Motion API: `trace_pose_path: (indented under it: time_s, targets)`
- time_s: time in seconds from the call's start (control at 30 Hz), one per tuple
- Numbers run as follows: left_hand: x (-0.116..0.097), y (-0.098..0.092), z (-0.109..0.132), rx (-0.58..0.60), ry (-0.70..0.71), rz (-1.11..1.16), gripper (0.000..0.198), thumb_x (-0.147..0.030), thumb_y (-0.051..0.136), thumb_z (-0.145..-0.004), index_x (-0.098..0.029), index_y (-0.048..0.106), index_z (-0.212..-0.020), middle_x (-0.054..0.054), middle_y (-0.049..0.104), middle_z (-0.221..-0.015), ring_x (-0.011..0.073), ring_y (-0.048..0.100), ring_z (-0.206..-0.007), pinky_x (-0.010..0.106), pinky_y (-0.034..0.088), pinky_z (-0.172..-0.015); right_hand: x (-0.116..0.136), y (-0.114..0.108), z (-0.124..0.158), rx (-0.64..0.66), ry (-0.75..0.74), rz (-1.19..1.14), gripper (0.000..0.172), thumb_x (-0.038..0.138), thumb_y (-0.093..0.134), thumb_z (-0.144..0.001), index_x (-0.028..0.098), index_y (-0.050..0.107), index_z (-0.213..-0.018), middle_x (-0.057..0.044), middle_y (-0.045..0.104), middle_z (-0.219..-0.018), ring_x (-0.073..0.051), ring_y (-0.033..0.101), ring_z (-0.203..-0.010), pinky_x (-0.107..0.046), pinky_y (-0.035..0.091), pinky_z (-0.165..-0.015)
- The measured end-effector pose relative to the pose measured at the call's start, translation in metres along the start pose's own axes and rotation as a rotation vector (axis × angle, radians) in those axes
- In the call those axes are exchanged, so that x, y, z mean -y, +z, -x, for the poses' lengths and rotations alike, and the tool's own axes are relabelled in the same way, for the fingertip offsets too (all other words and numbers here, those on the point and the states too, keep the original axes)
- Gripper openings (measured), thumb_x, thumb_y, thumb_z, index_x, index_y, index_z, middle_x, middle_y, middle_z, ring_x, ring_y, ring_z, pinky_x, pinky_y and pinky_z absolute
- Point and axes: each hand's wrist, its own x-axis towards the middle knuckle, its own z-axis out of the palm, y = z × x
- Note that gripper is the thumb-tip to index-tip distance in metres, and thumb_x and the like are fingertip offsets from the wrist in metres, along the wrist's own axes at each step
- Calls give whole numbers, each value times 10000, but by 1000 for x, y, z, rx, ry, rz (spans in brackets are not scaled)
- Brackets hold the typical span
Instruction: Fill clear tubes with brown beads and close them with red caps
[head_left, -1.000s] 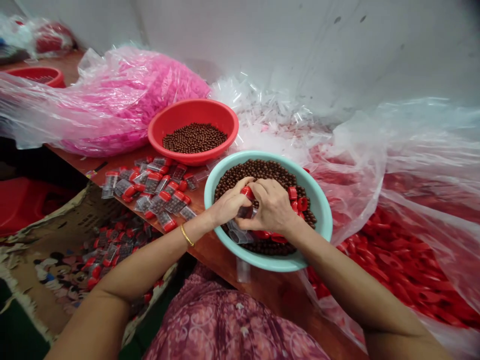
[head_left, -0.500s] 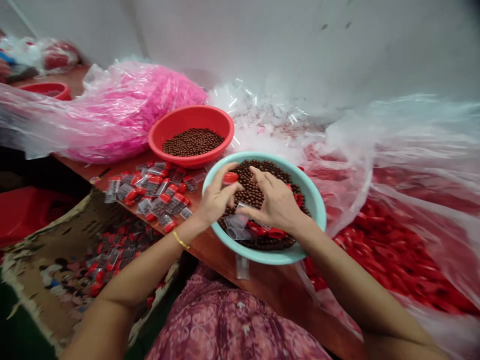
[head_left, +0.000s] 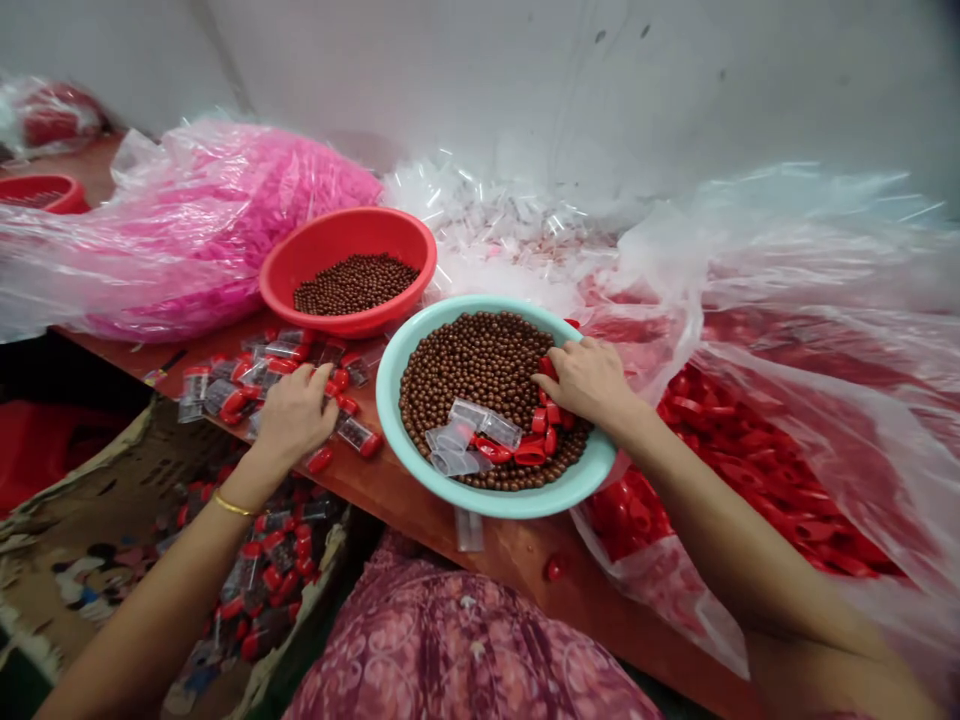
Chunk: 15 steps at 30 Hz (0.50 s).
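Observation:
My left hand [head_left: 294, 418] is over the pile of small clear containers with red caps [head_left: 225, 395], left of the blue basin; its fingers are curled and what they hold, if anything, is hidden. At the right inside edge of the light blue basin [head_left: 395, 450], my right hand [head_left: 589, 378] has its fingers closed at some red caps [head_left: 534, 448]. Brown beads [head_left: 472, 360] fill much of this basin. Several clear empty tubes [head_left: 457, 460] rest on the beads near the front.
A red basin [head_left: 274, 270] with brown beads stands behind. Pink pieces in a plastic bag [head_left: 247, 200] lie back left. An open bag of red caps [head_left: 750, 480] is at right. Below the table [head_left: 420, 520], a carton [head_left: 112, 500] holds capped containers. One red cap [head_left: 553, 569] lies in front.
My left hand has moved left from over the blue basin to the container pile; the red-capped piece by its fingers is no longer visible there. My right hand has moved right to the red caps.

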Motion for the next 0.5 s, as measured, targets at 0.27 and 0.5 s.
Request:
trace_pose_path:
  time_s: [0.27,0.5]
  targets:
    - [-75,-48,-22,6,489,324,292,-236,393,-899,-163,650,-1017,96,673,-954,223,582,-918,358,437,-863,7,11,-6,-55,85,-189,313,322,429,-878,107,592,-1037,-145,704,-812,-272,633,-743,-336,392,-643]
    - [-136,-21,-69,505,682,347,236,-311,664,-737,-163,686,-920,68,680,-864,207,600,-811,266,412,-690,4,15,-1,-149,26,-374,296,354,425,-875,155,573,-1035,-100,709,-836,-238,631,-712,-306,400,-613]
